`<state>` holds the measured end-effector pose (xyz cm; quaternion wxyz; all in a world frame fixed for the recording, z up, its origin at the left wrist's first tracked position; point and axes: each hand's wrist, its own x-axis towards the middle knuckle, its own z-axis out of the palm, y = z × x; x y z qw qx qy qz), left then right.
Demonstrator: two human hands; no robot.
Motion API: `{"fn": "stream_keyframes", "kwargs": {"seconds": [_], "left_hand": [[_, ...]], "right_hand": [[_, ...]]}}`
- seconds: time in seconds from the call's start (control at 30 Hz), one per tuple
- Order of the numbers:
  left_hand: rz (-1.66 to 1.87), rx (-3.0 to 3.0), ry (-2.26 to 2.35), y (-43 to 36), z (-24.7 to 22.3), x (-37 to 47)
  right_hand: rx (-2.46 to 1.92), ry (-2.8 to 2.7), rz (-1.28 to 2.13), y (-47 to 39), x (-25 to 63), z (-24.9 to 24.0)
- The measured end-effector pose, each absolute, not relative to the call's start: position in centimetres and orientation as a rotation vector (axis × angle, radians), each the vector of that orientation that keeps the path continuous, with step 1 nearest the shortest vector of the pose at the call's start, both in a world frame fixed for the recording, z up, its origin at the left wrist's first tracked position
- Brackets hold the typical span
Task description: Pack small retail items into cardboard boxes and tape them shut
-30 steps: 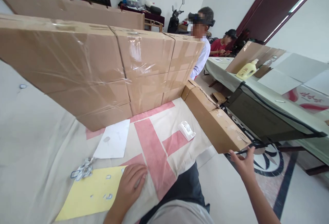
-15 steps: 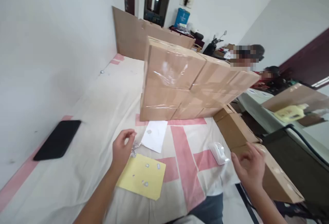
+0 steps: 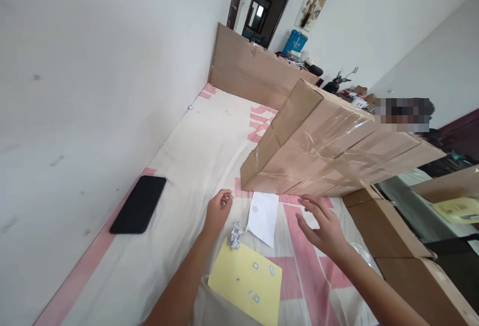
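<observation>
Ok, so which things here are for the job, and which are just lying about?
Probably for the job, being nearest the left hand and right hand:
- yellow sheet
- small pieces on it
- crumpled bits
- white paper

Probably just lying about:
- flat black thing
- blue bin
- yellow bottle

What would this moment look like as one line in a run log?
left hand: fingers curled; right hand: open, beside white sheet; yellow sheet: small pieces on top, crumpled paper at edge; black slab: near wall
</observation>
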<state>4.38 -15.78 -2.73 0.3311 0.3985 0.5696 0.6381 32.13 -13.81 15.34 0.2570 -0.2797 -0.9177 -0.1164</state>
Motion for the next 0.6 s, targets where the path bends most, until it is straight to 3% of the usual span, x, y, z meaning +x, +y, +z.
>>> {"fn": "stream_keyframes", "kwargs": {"seconds": [0.3,0.6], "left_hand": [[1.61,1.049,1.483,-15.8,-3.1,4.2],[1.546,1.064,1.472,-15.9,-3.6,3.9]], "right_hand": [[-0.92,-2.497,-0.216,-12.7,31.6,12.6],[-1.33,-2.313,-0.099,-14.3,40.8,13.3]]}}
